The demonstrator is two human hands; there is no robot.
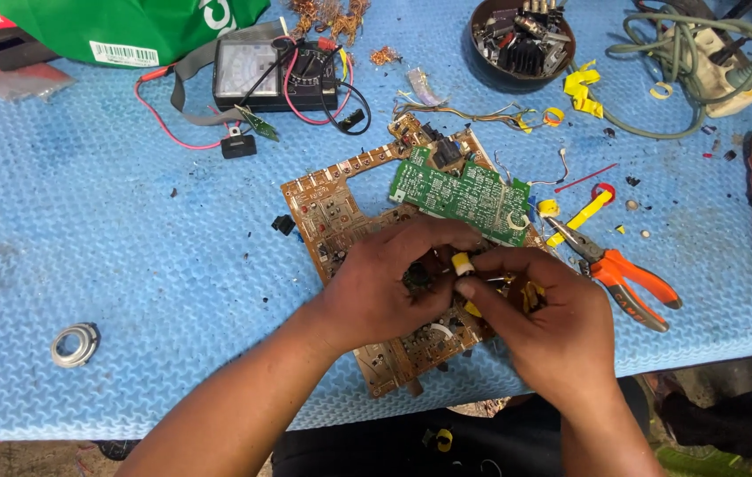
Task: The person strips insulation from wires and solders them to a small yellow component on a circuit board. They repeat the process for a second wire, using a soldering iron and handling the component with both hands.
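Both hands (473, 296) pinch a small yellow part (462, 263) over the brown circuit board (327, 212).

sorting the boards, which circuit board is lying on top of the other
The green circuit board lies on top; it is smaller and overlaps the upper right part of the big brown circuit board.

One head-worn camera looks steeply down, close over the blue table (84, 238).

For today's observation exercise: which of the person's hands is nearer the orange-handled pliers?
Right. The right hand lies just beside the orange-handled pliers; the left hand is beyond it, farther off.
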